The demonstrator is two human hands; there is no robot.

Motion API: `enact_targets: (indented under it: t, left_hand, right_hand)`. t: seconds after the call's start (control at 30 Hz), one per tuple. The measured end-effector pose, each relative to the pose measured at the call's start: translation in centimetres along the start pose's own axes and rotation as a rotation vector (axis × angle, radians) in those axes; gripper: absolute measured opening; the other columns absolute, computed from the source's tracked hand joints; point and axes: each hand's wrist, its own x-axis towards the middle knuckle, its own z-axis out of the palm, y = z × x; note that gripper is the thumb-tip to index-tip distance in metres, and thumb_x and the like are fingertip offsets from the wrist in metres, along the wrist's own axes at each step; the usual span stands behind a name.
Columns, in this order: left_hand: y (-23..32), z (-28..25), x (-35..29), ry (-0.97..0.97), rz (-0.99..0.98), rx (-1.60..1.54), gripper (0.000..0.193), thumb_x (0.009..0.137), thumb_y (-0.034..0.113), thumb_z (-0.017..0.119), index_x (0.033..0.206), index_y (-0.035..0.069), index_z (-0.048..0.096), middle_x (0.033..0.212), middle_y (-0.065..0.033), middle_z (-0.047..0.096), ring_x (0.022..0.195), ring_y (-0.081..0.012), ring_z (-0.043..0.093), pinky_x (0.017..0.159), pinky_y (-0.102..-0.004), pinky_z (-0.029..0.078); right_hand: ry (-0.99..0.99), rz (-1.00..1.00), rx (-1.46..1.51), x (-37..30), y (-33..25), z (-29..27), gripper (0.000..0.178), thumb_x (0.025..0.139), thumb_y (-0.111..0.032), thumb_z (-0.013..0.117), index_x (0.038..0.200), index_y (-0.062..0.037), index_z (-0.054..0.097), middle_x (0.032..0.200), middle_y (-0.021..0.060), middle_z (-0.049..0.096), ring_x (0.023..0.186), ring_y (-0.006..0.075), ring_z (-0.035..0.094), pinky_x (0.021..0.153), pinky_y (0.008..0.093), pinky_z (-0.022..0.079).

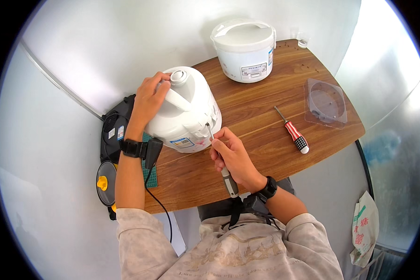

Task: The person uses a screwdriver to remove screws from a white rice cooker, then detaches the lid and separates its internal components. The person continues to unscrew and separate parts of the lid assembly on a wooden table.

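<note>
A white rice cooker (pixel 175 123) is at the left of the wooden table, tipped so its lid and carry handle face up toward me. My left hand (pixel 151 98) grips its top, fingers curled at the far end of the handle. My right hand (pixel 233 156) holds a screwdriver (pixel 230 183) with a grey handle, fingers pinching near its shaft. The screwdriver's tip is at the cooker's side, beside a white bracket at the handle's near end. Whether the tip sits in a screw is too small to tell.
A second white rice cooker (pixel 245 51) stands upright at the back. On the right lie a red-striped screwdriver (pixel 296 136) and a clear plastic tray (pixel 325 103). Small dark bits are scattered near a glass (pixel 303 41). A green mat (pixel 150 175) shows at left, near black equipment (pixel 116 128).
</note>
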Motion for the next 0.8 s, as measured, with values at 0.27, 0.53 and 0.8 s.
enact_targets:
  t: [0.27, 0.53, 0.8]
  left_hand:
    - [-0.1, 0.0, 0.0, 0.003, 0.004, 0.006, 0.027, 0.098, 0.031, 0.055, 0.113, 0.012, 0.069, 0.103, -0.0158, 0.068, 0.102, -0.0302, 0.062, 0.089, -0.0398, 0.049]
    - [0.1, 0.0, -0.1, 0.007, -0.01, -0.004, 0.027, 0.098, 0.03, 0.055, 0.113, 0.012, 0.069, 0.104, -0.016, 0.069, 0.103, -0.0316, 0.062, 0.09, -0.0411, 0.048]
    - [0.3, -0.1, -0.1, -0.006, 0.001, 0.013, 0.027, 0.099, 0.03, 0.055, 0.113, 0.011, 0.068, 0.101, -0.0155, 0.069, 0.103, -0.0316, 0.062, 0.091, -0.0414, 0.048]
  right_hand:
    - [-0.003, 0.011, 0.005, 0.1, 0.3, -0.1, 0.008, 0.105, -0.016, 0.055, 0.105, -0.0095, 0.05, 0.072, 0.0024, 0.057, 0.051, 0.0067, 0.045, 0.049, 0.0253, 0.043]
    - [-0.013, 0.076, 0.054, -0.1, -0.8, 0.0, 0.009, 0.105, -0.016, 0.056, 0.104, -0.0093, 0.05, 0.073, 0.0028, 0.057, 0.052, 0.0074, 0.044, 0.05, 0.0257, 0.043]
    - [-0.054, 0.024, -0.077, 0.1, -1.1, -0.5, 0.011, 0.106, -0.017, 0.055, 0.104, -0.0091, 0.049, 0.074, 0.0033, 0.057, 0.053, 0.0087, 0.048, 0.05, 0.026, 0.043]
